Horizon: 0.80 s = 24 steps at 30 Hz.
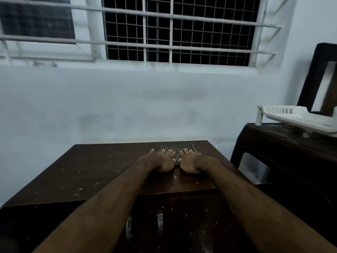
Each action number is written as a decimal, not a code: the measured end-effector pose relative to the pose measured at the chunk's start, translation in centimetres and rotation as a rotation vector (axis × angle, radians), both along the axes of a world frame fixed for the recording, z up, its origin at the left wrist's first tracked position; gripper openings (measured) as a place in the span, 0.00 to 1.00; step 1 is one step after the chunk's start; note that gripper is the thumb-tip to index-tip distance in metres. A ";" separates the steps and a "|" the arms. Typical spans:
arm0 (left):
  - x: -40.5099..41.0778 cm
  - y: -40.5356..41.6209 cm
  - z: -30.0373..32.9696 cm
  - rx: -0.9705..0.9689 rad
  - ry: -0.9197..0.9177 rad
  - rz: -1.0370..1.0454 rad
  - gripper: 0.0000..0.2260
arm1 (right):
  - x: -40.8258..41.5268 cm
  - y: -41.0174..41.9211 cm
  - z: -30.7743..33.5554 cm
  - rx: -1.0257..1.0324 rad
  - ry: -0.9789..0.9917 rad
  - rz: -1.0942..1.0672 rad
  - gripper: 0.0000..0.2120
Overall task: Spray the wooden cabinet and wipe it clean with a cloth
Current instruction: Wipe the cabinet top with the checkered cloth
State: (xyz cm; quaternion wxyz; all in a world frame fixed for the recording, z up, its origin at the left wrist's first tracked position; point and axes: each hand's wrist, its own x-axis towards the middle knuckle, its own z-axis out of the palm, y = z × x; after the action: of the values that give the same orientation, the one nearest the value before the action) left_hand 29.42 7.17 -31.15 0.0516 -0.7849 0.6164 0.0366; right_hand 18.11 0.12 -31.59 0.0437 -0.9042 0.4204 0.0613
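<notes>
A dark brown wooden cabinet [78,172] stands below me, its top flecked with pale specks. Near the top's far right side lies a black-and-white checked cloth [179,147]. My left hand [158,161] and my right hand [195,162] rest side by side, palms down, pressing flat on the cloth with fingers pointing to the wall. Most of the cloth is hidden under the hands. Two metal handles [144,223] show on the cabinet's front doors. No spray bottle is in view.
A pale blue wall [127,106] rises right behind the cabinet, with a barred window [178,30] above. To the right stands a dark plastic table [284,143] bearing a white slotted tray [299,117] and a dark framed object [321,79].
</notes>
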 end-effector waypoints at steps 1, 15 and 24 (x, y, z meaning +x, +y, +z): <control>-0.4 0.8 -0.1 0.015 0.027 0.010 0.25 | -0.4 0.4 -0.1 -0.057 -0.019 0.034 0.28; -5.2 9.0 -0.1 0.007 -0.046 -0.090 0.27 | -6.6 7.6 -1.0 0.000 -0.078 0.053 0.29; -5.2 9.0 -0.6 0.010 -0.026 -0.072 0.27 | -6.6 7.9 -2.1 -0.031 -0.086 0.053 0.29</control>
State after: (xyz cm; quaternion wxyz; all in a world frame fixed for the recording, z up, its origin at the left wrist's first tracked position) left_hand 24.22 16.17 -31.75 0.0648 -0.7622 0.6435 0.0277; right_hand 11.52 8.07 -33.72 0.0462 -0.9174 0.3949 0.0168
